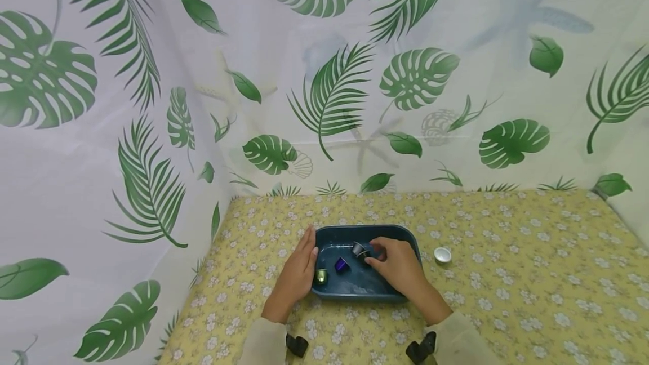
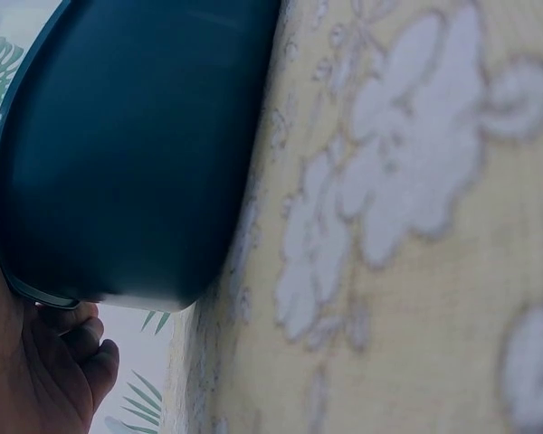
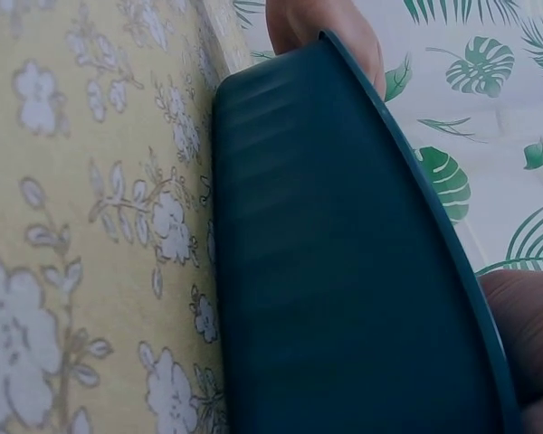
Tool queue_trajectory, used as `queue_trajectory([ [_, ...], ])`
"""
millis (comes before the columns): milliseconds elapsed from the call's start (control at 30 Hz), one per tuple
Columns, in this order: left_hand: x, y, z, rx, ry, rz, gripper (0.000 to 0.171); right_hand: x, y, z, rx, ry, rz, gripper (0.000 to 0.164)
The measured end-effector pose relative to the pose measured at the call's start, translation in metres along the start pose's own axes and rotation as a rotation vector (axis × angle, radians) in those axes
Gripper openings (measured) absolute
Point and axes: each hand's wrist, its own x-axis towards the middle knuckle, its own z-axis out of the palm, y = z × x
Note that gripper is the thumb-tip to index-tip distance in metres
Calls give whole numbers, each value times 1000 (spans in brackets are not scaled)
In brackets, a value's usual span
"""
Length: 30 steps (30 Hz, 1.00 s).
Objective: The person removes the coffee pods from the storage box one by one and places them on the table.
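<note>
Centrally, within a blue tray (image 1: 366, 285) set lengthwise left to right, a dark capsule (image 1: 363, 253) is pinched by the nearer right hand (image 1: 399, 262); a purple capsule (image 1: 341, 265) and a green capsule (image 1: 321, 276) lie leftward. The left hand (image 1: 298, 270) rests straight-fingered along the tray's left side. Beyond, the flower-patterned desk (image 1: 512, 275) meets a leaf-print curtain (image 1: 350, 170).

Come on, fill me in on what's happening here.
A person's left hand rests against the left side of a dark blue tray. The right hand reaches inside, finger and thumb at a dark silvery capsule; whether it is gripped is hard to tell. A purple capsule and a green capsule lie in the tray, and a small white piece sits outside it, to the right.
</note>
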Motion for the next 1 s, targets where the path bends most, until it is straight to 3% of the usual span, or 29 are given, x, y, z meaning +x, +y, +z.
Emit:
queue_trajectory([
  [233,0,-2,1,-9,13,27,55,5,0,4,-14,-16,5,35],
  [1000,0,-2,-1,-25,4,26,55,18,1,12,-104,-135,70,37],
])
